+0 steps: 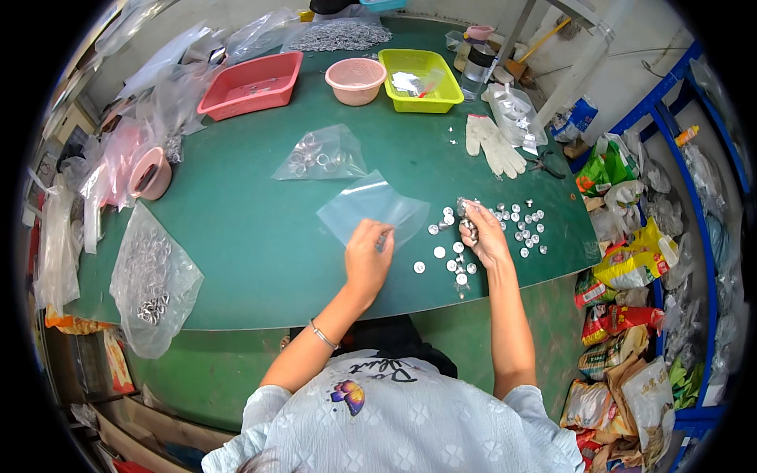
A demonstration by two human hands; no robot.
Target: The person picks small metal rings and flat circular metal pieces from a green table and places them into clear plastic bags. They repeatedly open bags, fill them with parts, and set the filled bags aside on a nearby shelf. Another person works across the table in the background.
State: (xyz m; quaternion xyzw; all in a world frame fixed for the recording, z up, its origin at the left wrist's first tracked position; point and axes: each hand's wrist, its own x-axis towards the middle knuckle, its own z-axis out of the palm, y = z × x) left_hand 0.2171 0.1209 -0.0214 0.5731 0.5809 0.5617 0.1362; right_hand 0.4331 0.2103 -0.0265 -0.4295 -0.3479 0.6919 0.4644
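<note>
My left hand (368, 258) is closed at the lower edge of a clear flat plastic bag (369, 206), its fingers pinching the film. Gathered in my closed right hand (486, 236) are several small silvery metal knobs (471, 227), partly hidden by the fingers. More shiny round metal knobs (440, 252) lie scattered on the green table around and beyond that hand. Beyond the flat bag rests another clear bag (323, 154) with metal rings inside.
Along the far side stand a red tray (256, 88), a pink basket (356, 81) and a yellow-green basket (418, 83). A white glove (493, 146) and pliers (546, 164) lie at right. At left is a bag of metal parts (154, 284). Blue shelving (686, 181) flanks the table's right side.
</note>
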